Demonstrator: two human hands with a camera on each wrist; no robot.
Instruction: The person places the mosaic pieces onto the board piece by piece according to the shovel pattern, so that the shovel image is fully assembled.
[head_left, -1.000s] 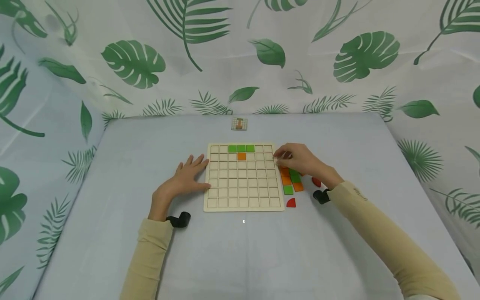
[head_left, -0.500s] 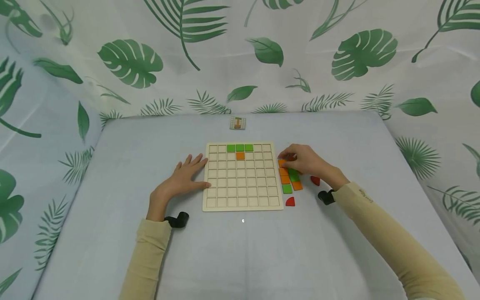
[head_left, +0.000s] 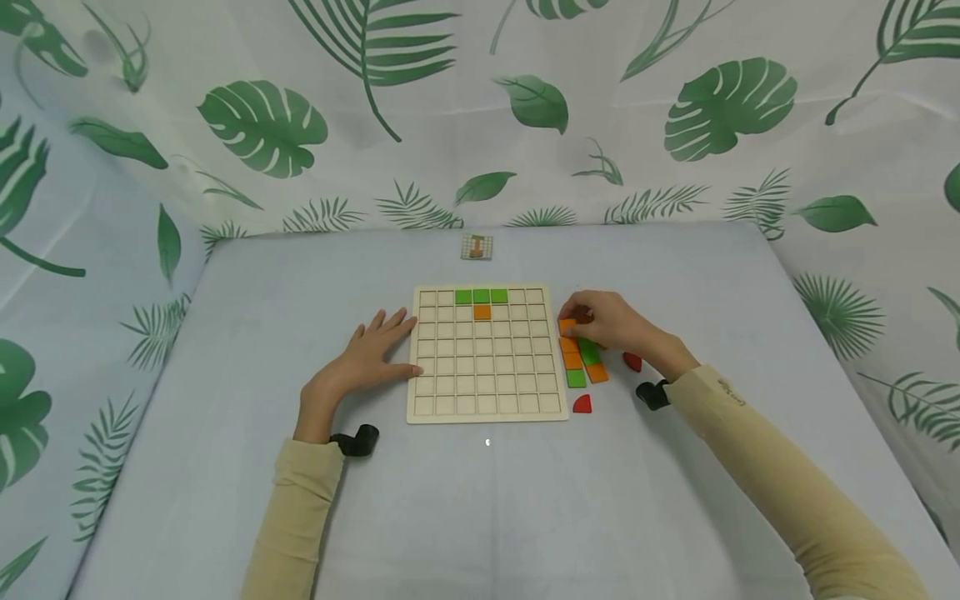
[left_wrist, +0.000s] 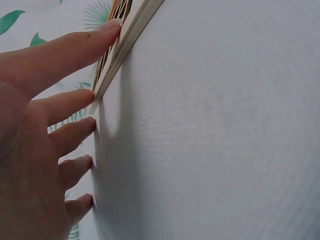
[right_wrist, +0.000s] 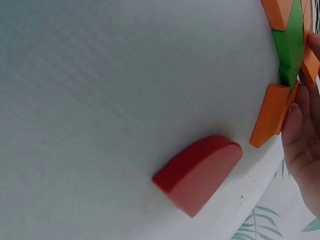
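Neighbouring the right hand, fingers pinching orange tile: green tile, red piece; left hand splayed against board.

Pale table. Found lying directly on it: 1 gridded board, mid-table; 1 small patterned card near the far edge; orange blocks and green blocks beside the board; 2 red blocks, apart from each other.

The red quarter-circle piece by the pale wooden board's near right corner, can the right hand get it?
Probably yes: nothing covers the red piece, and bare white cloth beside it leaves the right hand room.
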